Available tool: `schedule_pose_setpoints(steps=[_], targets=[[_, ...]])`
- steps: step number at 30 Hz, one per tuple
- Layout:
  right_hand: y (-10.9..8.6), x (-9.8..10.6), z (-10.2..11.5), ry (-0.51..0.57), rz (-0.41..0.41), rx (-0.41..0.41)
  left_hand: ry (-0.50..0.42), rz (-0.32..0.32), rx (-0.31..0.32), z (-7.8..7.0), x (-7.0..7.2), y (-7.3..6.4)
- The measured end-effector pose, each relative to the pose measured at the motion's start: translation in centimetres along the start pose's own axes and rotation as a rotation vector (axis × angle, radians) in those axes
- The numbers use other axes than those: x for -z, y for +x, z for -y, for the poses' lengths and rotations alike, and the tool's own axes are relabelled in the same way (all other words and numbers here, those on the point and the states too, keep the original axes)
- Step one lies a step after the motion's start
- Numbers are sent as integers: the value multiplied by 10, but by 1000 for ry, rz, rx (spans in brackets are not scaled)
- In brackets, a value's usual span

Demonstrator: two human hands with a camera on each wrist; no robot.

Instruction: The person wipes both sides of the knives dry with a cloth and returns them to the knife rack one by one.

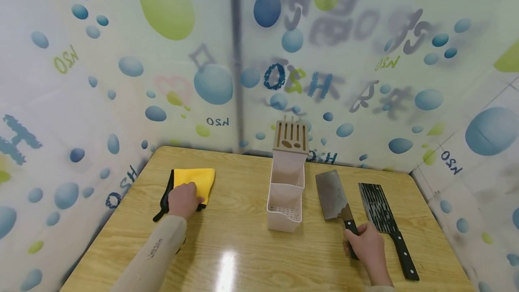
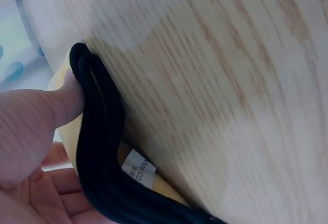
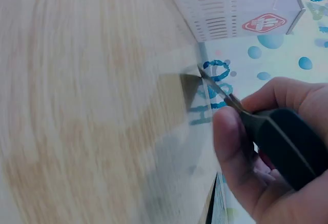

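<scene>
R hand (image 1: 366, 244) grips cleaver (image 1: 333, 196), lower half right of ctr; L hand (image 1: 185, 199) pinches yellow cloth (image 1: 205, 179), mid-left, btwn thumb & fingers; cleaver could clip striped knife (image 1: 380, 211) nearby, lower right, if swung that way

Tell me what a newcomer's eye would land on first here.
Probably the bright yellow cloth with black edging, gripped by the left hand on the left of the table. Next come the cleaver held by its black handle in the right hand, and the striped knife lying to its right. Between the hands, the pale holder stands mid-table, its slotted brown top toward the wall.
</scene>
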State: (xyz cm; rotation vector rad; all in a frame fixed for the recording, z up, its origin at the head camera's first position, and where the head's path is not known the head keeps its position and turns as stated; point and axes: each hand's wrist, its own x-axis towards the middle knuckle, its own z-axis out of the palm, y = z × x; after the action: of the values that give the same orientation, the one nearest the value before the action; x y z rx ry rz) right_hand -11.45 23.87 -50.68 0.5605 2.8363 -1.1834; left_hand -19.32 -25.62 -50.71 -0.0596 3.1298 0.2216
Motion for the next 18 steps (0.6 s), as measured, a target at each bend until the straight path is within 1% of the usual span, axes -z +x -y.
schedule_pose_setpoints(steps=[3, 6, 11, 15, 18], targets=[[-2, -1, 1, -1, -51, 28, -17, -24, 7, -2, -2, -2], [-4, -3, 2, 13, -79, 51, -41, -56, 21, -3, -6, -5], [-5, -5, 4, 32, -59, 78, -57, -100, 35, -5, -9, -8], [-6, -6, 5, 19, -64, 133, -55, -94, 51, -3, -9, -7], [-5, -8, 4, 28, -68, 162, -56, -95, 73, 0, -7, -6]])
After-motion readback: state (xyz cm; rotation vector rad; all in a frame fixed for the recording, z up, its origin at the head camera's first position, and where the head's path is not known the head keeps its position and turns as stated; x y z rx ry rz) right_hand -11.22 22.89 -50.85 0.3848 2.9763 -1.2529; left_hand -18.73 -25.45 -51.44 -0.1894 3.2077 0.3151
